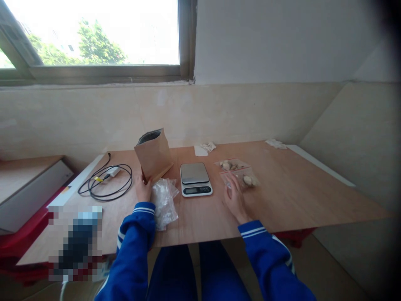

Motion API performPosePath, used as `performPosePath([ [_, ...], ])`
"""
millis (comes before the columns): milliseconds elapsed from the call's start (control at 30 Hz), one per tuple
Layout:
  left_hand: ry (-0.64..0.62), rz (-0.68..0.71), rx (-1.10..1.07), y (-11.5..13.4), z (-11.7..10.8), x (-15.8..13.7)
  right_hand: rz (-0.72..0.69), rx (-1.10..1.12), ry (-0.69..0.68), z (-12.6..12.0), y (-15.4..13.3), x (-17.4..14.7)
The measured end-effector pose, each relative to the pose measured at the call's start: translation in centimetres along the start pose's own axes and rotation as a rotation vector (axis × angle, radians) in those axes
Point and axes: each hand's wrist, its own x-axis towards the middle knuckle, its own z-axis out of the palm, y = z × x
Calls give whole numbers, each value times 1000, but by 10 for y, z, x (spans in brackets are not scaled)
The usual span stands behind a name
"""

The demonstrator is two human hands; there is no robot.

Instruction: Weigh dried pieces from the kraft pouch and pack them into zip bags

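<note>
My left hand is closed at the lower left corner of a brown paper pouch, which leans with its dark-lined mouth open at the top. Beside that hand lies a pile of clear plastic zip bags. A white kitchen scale with a bare metal plate sits between my hands. To its right, my right hand has bent fingers at the left edge of a clear zip bag holding pale pieces. Just behind lies another zip bag with similar pieces; what these are is too small to tell.
A coiled black cable with a white adapter lies on the left of the wooden table. Nearer the front left is a blurred-out object. Crumpled white scraps rest by the back wall, beneath the window.
</note>
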Motion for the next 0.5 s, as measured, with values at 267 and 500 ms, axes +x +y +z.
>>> performPosePath([
  [267, -72, 7, 147, 9, -6, -9, -267, 184, -255, -3, -138, 97],
  [500, -94, 20, 107, 2, -7, -10, -395, 89, -425, 26, -170, 125],
])
